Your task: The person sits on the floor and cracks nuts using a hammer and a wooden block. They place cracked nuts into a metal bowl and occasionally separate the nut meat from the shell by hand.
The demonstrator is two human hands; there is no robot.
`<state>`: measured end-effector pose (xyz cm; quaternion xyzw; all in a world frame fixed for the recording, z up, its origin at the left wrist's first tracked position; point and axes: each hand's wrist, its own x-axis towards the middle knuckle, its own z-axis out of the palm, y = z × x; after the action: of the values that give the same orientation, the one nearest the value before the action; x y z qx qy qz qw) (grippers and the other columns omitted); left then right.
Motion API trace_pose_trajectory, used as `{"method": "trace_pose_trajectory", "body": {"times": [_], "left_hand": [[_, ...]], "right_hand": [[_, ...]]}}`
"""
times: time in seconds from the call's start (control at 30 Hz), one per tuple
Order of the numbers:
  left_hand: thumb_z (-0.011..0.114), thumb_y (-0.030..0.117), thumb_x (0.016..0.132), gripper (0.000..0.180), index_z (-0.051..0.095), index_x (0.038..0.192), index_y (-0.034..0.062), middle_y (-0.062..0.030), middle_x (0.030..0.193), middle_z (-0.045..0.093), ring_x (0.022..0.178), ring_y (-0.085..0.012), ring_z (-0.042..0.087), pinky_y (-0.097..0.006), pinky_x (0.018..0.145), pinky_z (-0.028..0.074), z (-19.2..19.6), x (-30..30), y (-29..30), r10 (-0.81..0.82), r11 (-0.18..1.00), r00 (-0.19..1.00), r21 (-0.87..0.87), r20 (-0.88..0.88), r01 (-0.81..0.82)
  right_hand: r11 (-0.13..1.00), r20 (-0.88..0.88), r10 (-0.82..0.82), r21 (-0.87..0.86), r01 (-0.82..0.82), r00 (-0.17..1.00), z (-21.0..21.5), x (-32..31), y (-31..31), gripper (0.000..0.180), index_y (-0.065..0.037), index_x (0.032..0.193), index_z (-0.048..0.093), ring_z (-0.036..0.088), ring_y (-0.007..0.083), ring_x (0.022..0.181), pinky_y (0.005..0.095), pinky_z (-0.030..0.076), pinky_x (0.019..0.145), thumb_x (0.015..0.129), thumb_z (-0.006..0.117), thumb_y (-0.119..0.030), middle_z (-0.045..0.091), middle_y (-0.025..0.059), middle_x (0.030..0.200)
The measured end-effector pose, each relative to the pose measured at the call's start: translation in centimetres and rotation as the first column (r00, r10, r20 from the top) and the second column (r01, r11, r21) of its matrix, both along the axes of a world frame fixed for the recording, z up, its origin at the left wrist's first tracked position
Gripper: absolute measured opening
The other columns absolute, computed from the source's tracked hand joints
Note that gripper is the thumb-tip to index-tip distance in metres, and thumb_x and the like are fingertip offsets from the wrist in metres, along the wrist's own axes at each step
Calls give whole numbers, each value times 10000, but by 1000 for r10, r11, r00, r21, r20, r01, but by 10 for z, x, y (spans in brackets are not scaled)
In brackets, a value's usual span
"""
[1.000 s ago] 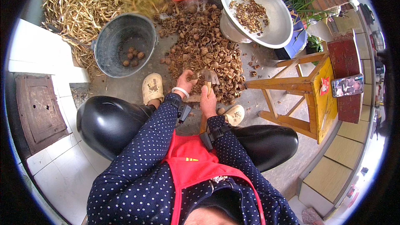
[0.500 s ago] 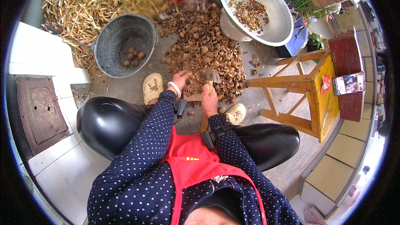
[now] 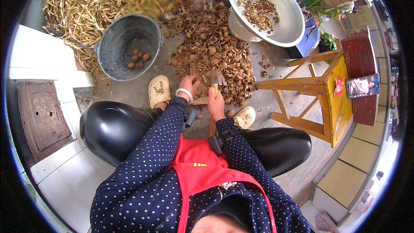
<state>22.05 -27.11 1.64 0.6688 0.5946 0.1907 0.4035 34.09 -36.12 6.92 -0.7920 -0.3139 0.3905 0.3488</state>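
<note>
I am planting both clogs (image 3: pixel 158 92) on the grey floor (image 3: pixel 299 179), where a broad heap of shells (image 3: pixel 215 56) is spreading out before me. A nut (image 3: pixel 231 113) is lying beside my right clog. To the left, a dark bucket (image 3: pixel 110 60) is standing near a pile of dry straw (image 3: pixel 95 4); to the right, a yellow stool (image 3: pixel 338 118) is standing among scattered shell bits (image 3: pixel 264 73).
</note>
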Motion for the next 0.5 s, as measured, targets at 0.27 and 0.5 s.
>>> {"method": "trace_pose_trajectory", "body": {"times": [0.27, 0.5], "left_hand": [[581, 162, 824, 305, 618, 1106, 51, -178, 1024, 586, 958, -351, 581, -422, 800, 504, -5, 5, -2, -87, 987, 970, 110, -226, 115], [587, 170, 810, 319, 613, 1111, 65, -160, 1054, 582, 989, -340, 573, -421, 799, 509, -7, 2, -7, -74, 975, 972, 189, -221, 118]], "right_hand": [[992, 87, 129, -29, -127, 988, -13, -9, -4, 525, 18, 915, 555, 615, 388, 729, 433, 467, 648, 916, 494, -504, 612, 229, 745], [994, 43, 102, 24, -104, 994, -9, -13, 4, 502, 21, 941, 537, 615, 426, 771, 462, 471, 657, 925, 486, -478, 620, 252, 776]]}}
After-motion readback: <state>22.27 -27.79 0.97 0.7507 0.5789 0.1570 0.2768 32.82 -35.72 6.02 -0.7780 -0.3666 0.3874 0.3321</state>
